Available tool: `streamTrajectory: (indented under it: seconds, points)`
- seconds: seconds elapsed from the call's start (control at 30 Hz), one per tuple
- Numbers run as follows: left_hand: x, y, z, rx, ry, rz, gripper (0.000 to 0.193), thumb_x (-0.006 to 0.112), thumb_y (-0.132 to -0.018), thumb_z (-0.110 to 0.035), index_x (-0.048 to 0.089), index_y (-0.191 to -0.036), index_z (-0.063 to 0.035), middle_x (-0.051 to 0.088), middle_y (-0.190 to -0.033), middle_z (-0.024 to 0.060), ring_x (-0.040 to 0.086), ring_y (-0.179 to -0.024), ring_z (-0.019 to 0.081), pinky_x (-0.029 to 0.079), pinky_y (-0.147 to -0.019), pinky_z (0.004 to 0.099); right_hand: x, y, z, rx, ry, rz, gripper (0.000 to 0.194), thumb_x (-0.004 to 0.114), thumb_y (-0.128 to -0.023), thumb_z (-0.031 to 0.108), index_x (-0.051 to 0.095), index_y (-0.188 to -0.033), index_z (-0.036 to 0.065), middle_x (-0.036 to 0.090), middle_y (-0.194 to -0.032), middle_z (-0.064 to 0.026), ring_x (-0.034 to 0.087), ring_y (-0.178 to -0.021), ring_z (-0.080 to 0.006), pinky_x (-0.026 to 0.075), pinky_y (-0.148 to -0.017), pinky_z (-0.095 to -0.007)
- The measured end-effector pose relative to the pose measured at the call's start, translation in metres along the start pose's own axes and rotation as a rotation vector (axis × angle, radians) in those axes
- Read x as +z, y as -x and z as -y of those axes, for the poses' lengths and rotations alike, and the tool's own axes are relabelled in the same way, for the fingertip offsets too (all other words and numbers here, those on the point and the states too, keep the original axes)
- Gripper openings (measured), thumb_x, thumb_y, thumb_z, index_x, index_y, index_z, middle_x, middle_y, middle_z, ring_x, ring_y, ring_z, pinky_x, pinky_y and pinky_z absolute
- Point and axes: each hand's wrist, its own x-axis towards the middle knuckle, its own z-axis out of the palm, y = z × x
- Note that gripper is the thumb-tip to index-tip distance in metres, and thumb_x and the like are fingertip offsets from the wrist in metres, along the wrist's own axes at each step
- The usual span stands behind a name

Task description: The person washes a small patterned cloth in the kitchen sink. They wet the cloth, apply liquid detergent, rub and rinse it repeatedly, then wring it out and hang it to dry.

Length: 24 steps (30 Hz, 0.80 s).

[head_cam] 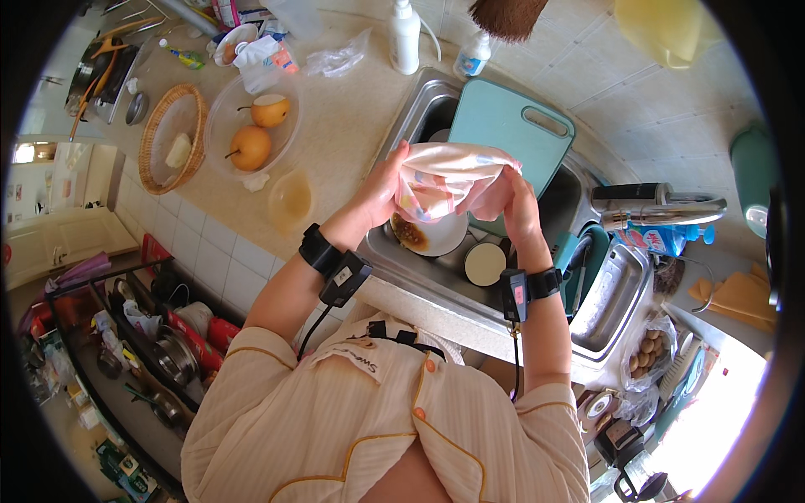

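A pale pink, patterned piece of fabric (pixel 449 170) hangs gathered between my two hands above a steel sink. My left hand (pixel 380 192) grips its left end, and my right hand (pixel 521 204) pinches the right end. Whether it is a cloth or a cover, I cannot tell. Beneath it sits a white plate (pixel 443 236) with brown food residue, partly hidden by the fabric. A small round cream-coloured dish (pixel 485 264) rests beside the plate. Behind my right hand a turquoise cutting board (pixel 503 122) leans across the sink basin (pixel 431 270).
A chrome faucet (pixel 660 206) reaches in from the right. On the left counter (pixel 343 119) are a clear bowl (pixel 210 141) holding two pears (pixel 250 148) and a wicker basket (pixel 146 157). A white pump bottle (pixel 404 41) stands behind the sink. Below left is a loaded rack (pixel 119 352).
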Motion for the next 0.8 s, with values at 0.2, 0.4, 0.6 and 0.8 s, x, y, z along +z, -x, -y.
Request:
streamTrajectory:
  seconds: [0.2, 0.4, 0.6, 0.8]
  points:
    - [0.008, -0.002, -0.008, 0.099, -0.289, 0.068, 0.044, 0.053, -0.081, -0.040, 0.051, -0.107, -0.0046, 0.057, -0.099, 0.0070, 0.055, -0.082, 0.0140, 0.047, -0.060, 0.0284, 0.011, -0.015, 0.020, -0.038, -0.076, 0.117, 0.031, 0.042, -0.086, 0.022, 0.049, -0.107, 0.000, 0.055, -0.102, -0.0086, 0.051, -0.094, -0.0172, 0.039, -0.083, -0.0281]
    - [-0.019, 0.001, -0.014, -0.149, 0.175, 0.118, 0.028, 0.041, -0.082, -0.018, 0.053, -0.102, -0.0011, 0.057, -0.102, 0.0093, 0.054, -0.091, 0.0199, 0.041, -0.083, 0.0335, 0.006, -0.035, 0.027, -0.032, 0.148, -0.019, 0.047, 0.052, -0.075, 0.020, 0.043, -0.117, 0.001, 0.046, -0.117, -0.0124, 0.039, -0.112, -0.0222, 0.032, -0.090, -0.0333]
    - [-0.039, 0.002, 0.005, -0.197, 0.294, 0.099, 0.033, 0.039, -0.081, -0.015, 0.045, -0.109, 0.0004, 0.052, -0.107, 0.0104, 0.052, -0.098, 0.0206, 0.040, -0.086, 0.0347, 0.026, -0.077, 0.050, -0.011, -0.160, -0.026, 0.050, 0.048, -0.080, 0.029, 0.040, -0.119, 0.001, 0.044, -0.120, -0.0127, 0.037, -0.113, -0.0267, 0.025, -0.096, -0.0371]
    - [-0.058, 0.007, 0.008, -0.235, 0.318, 0.163, 0.037, 0.041, -0.078, -0.013, 0.041, -0.112, 0.0018, 0.050, -0.111, 0.0127, 0.049, -0.102, 0.0225, 0.038, -0.090, 0.0368, 0.114, -0.136, 0.046, 0.438, -0.795, 0.397, 0.071, 0.044, -0.084, 0.041, 0.021, -0.123, -0.013, 0.030, -0.127, -0.0258, 0.035, -0.116, -0.0341, 0.030, -0.099, -0.0388]
